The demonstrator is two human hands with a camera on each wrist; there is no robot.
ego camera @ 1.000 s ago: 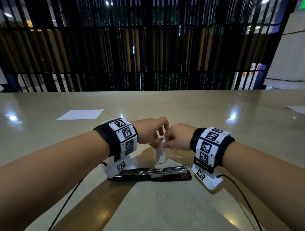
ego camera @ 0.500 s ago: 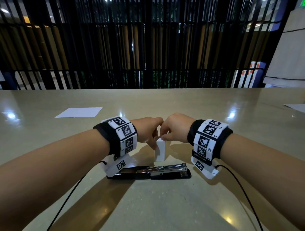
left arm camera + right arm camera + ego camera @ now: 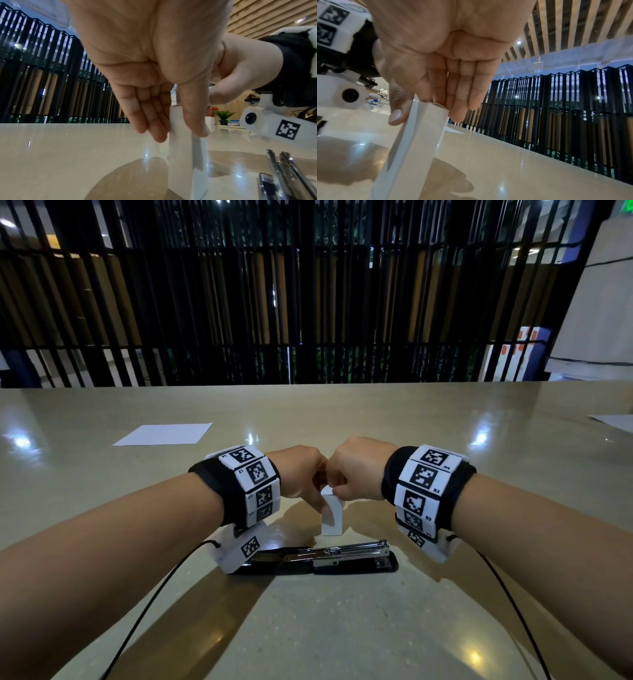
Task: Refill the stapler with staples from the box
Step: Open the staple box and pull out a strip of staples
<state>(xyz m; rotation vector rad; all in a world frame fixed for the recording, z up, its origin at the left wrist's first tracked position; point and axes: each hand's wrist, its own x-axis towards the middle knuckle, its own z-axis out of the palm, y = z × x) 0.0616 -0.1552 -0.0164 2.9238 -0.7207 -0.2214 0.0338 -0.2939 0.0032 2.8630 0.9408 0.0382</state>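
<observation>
A small white staple box (image 3: 331,518) stands upright on the table (image 3: 308,628), just beyond the stapler. My left hand (image 3: 320,501) pinches the box (image 3: 186,159) between thumb and fingers from its left side. My right hand (image 3: 337,489) pinches the top end of the box (image 3: 418,135) between thumb and fingertips. The black stapler (image 3: 318,556) lies folded open flat in front of the box, its chrome staple rail (image 3: 283,174) facing up. No loose staples are visible.
A white paper sheet (image 3: 164,434) lies at the far left of the glossy beige table, another sheet (image 3: 615,422) at the far right edge. Black cables (image 3: 147,607) run from both wrist cameras towards me. A dark slatted fence stands behind the table.
Both hands and the box have come down, and the box now stands on the table. The right hand has closed on its top end. The stapler has not moved.
</observation>
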